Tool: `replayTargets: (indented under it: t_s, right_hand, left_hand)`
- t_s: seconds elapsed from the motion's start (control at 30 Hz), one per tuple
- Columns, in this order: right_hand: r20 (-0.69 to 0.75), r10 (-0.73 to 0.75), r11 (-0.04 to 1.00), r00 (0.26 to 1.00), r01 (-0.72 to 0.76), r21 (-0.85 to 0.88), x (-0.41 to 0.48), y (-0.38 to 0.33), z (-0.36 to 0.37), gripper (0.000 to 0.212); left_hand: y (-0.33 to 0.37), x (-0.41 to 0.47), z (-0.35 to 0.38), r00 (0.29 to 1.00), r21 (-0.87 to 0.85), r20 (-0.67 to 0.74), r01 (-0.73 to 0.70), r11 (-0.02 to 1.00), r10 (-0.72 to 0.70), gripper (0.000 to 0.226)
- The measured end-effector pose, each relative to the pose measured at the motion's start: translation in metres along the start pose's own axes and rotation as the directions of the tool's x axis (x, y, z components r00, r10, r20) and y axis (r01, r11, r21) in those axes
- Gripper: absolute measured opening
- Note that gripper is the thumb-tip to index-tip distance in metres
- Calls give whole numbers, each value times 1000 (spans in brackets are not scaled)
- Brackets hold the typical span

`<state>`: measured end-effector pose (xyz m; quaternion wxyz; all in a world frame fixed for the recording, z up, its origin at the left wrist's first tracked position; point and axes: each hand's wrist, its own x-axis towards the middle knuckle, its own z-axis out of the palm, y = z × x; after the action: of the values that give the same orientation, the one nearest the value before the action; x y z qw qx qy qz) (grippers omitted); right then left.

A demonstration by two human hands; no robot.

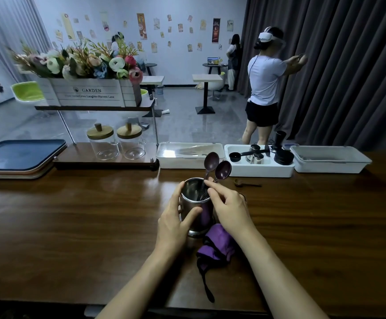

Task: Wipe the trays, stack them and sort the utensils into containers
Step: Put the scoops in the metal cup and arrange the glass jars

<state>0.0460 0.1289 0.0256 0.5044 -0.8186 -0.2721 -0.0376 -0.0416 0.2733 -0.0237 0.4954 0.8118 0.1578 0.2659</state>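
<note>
I read this as a café-style room. I work at a long wooden counter (72, 215) carrying stacked trays (19, 155), lidded glass jars (103, 146) and a white bin (256, 173) of coffee gear (255, 155); beyond it stand small tables (207, 78), with drink posters (142, 26) on the far wall (182, 65).

Two purple spoons (211, 160), two jars (103, 143), three bins (189, 163)

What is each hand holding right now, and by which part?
Left hand grips the metal cup round its side. Right hand pinches a purple spoon by its handle, at the cup's rim.
</note>
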Motion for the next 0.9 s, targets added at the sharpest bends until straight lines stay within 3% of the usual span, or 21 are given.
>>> replayTargets:
  t_s: [0.2,0.4,0.67,0.9]
  right_hand:
    - [58,-3,973,998,-11,231,-9,11,-2,32]
    - [24,38,958,999,-44,282,-23,26,-8,32]
    - [-133,253,966,958,-241,96,-29,71,-28,31]
    - [-98,290,946,952,-301,-120,-33,88,-34,34]
  left_hand:
    - [1,0,1,1000,15,-10,-8,1000,9,75]
    - [7,-4,5,997,26,-75,6,1000,-4,75]
    - [11,-8,8,991,93,-133,-7,996,19,77]
    - [11,-18,11,995,102,-104,2,995,8,76]
